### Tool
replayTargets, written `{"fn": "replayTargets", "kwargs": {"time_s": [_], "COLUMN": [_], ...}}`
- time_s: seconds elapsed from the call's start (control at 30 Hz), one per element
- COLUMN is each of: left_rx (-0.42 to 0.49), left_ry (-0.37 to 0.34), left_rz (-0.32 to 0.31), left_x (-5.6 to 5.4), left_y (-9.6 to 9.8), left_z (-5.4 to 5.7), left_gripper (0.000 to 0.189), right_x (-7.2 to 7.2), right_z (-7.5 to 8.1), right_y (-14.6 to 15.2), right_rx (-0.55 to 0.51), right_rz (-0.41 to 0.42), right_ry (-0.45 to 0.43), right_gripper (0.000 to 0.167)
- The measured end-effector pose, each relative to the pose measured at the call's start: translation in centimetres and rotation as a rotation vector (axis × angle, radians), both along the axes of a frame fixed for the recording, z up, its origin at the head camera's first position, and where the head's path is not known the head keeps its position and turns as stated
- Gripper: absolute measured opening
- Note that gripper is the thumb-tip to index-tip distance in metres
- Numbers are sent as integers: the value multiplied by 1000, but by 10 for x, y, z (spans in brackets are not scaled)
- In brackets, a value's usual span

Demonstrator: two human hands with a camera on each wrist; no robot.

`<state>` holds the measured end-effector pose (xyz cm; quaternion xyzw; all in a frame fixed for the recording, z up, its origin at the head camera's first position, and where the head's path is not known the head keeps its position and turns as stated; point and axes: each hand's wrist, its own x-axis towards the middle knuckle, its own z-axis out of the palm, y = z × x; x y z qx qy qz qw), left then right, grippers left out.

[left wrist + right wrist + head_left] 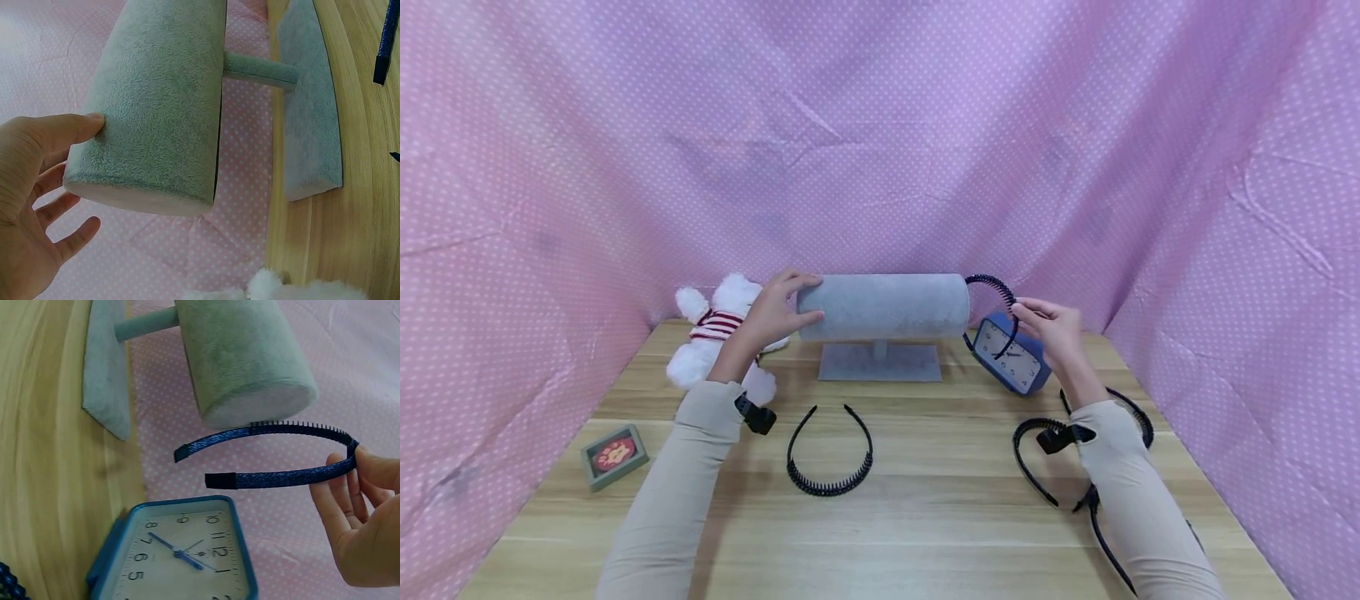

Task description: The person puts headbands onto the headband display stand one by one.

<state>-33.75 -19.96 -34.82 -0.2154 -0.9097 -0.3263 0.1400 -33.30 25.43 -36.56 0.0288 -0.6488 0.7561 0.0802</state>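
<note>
Left hand [775, 312]: I see it gripping the stand [883, 307] by its left end, mid-frame.
Right hand [1054, 329]: I see it pinching a headband [1000, 286], right of centre, beside the stand.
Clock [1018, 367]: right of centre.

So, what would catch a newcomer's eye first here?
Probably the big grey padded cylinder on its stand, central in the head view, its left end held by the left hand. At its right end, the right hand pinches a dark toothed headband near a blue clock. Pink dotted cloth hangs behind.
</note>
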Motion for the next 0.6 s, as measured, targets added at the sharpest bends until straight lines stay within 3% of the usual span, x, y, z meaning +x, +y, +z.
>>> {"fn": "replayTargets", "kwargs": {"time_s": [0.3,0.6], "left_rx": [0,0], "left_ry": [6,-6], "left_rz": [7,15], "left_x": [0,1], "left_y": [0,1], "left_z": [0,-1], "left_gripper": [58,58], "right_x": [-10,-18], "right_z": [-14,-16], "right_y": [-5,-17], "right_rx": [15,20], "right_rz": [40,67], "right_ry": [31,-5], "right_gripper": [11,9]}}
